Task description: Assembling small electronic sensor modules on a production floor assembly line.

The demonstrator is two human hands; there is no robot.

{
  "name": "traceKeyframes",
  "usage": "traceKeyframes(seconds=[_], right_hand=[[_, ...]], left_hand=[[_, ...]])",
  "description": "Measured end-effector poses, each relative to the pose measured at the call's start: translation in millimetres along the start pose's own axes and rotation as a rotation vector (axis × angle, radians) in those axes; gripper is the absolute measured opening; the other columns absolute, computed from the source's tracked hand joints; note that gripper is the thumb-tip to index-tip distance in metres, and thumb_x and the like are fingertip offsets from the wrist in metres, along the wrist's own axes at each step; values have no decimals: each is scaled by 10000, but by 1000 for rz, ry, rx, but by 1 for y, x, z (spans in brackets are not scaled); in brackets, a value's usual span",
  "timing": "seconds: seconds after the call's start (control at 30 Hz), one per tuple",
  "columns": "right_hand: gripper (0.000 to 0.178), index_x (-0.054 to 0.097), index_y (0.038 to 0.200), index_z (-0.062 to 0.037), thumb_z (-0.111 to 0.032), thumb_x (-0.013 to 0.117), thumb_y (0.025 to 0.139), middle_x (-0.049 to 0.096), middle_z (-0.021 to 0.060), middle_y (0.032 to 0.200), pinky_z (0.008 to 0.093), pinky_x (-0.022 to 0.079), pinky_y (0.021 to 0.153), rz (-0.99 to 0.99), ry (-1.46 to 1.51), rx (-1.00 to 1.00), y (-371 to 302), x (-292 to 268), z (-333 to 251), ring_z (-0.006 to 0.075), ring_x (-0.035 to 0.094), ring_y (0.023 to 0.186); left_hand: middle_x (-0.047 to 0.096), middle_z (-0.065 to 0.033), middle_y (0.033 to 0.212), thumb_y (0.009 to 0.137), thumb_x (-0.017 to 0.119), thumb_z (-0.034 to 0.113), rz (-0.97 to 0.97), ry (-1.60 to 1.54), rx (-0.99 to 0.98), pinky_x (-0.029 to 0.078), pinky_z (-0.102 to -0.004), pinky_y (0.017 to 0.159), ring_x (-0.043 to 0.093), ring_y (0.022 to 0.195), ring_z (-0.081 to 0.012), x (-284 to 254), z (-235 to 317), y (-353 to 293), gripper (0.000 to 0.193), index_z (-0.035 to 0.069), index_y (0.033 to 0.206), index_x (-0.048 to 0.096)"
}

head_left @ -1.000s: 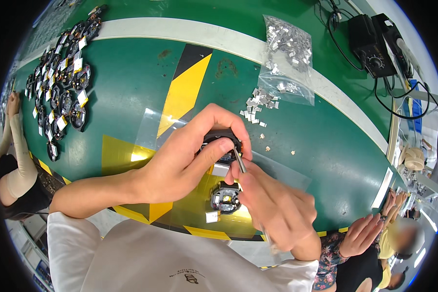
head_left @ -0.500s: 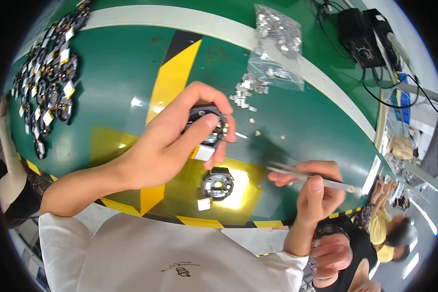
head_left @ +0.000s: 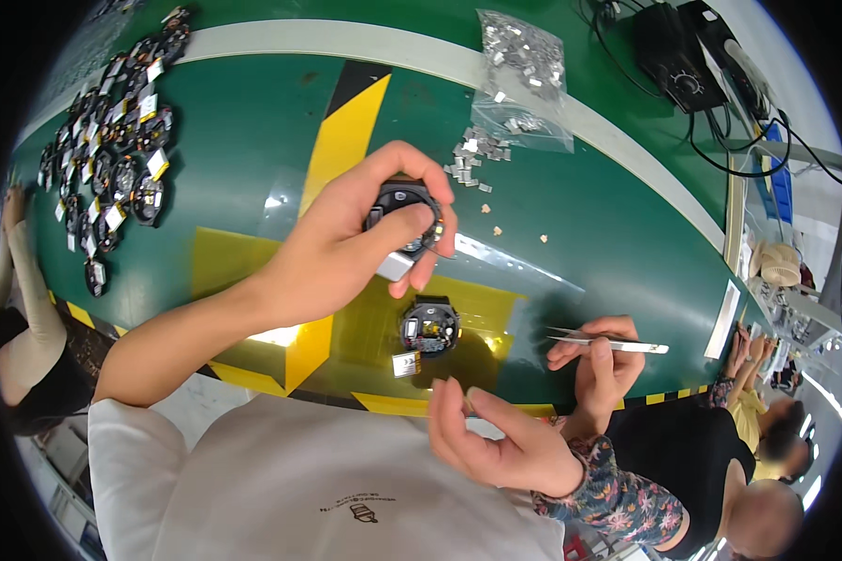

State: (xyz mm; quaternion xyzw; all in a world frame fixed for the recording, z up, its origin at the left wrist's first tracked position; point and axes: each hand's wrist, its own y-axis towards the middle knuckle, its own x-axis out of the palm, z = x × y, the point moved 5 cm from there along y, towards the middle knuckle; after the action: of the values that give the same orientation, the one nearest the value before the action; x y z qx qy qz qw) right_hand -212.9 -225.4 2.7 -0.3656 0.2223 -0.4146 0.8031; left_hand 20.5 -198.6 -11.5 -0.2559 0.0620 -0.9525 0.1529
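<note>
My left hand (head_left: 332, 238) is closed round a round black watch case (head_left: 401, 194) with electronics inside, raised above the table, its thumb pressing on the inner parts. A silver battery (head_left: 398, 266) hangs from that case's near side. Silver tweezers (head_left: 638, 347) lie between the thumb and fingers of my right hand (head_left: 610, 366), their tips pointing left and slightly apart with nothing visible between them. A second open watch case (head_left: 430, 327) rests on a yellow film in front of me, with its white-labelled battery (head_left: 406, 365) beside it.
A co-worker's hand (head_left: 505, 439) in a floral sleeve reaches in at the front right. Many watch cases (head_left: 122, 178) are piled at the left. Metal pieces (head_left: 472, 154) lie below a plastic bag (head_left: 522, 70) of similar parts. A black dial box (head_left: 680, 65) stands back right.
The co-worker's hand has come in from the right, toward the lying watch case. My right hand has lowered the tweezers slightly and levelled them. My left hand keeps its watch case.
</note>
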Motion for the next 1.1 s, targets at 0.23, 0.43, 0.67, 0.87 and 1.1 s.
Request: traceKeyframes(seconds=[0.23,0.43,0.67,0.87,1.1], right_hand=[[490,470,1377,-1,7,643,919,432,136,1504,352,437,1083,248,680,415,23,20,54,240,519,1312],[483,516,1319,-16,-6,714,878,536,95,1256,288,487,984,188,715,488,24,14,55,215,536,1254],[213,566,1118,35,-48,635,934,601,125,979,276,548,756,441,1738,1117,-25,58,22,230,636,995],[280,548,1147,83,-172,571,1032,695,225,877,345,599,638,1147,2676,2020,-44,104,-51,289,721,753],[304,621,1070,83,-206,662,984,736,251,900,363,607,749,1292,2106,1896,-31,126,27,308,745,822]], left_hand=[[645,-160,932,1046,471,90,-47,92,49,456,-255,525,591,645,-138,-3,2,-4,80,54,1115,451],[643,-156,965,1057,459,102,-122,100,59,475,-258,563,599,685,-136,2,0,-1,98,58,1143,440],[632,-153,1020,1058,441,84,-99,123,37,503,-286,623,615,750,-144,-4,1,-6,123,58,1178,431],[618,-157,1085,1056,430,66,-141,69,81,525,-314,724,635,824,-169,8,2,0,200,41,1253,417],[606,-152,1105,1043,404,10,-140,97,78,528,-322,747,630,852,-162,2,0,-4,225,29,1267,408]])
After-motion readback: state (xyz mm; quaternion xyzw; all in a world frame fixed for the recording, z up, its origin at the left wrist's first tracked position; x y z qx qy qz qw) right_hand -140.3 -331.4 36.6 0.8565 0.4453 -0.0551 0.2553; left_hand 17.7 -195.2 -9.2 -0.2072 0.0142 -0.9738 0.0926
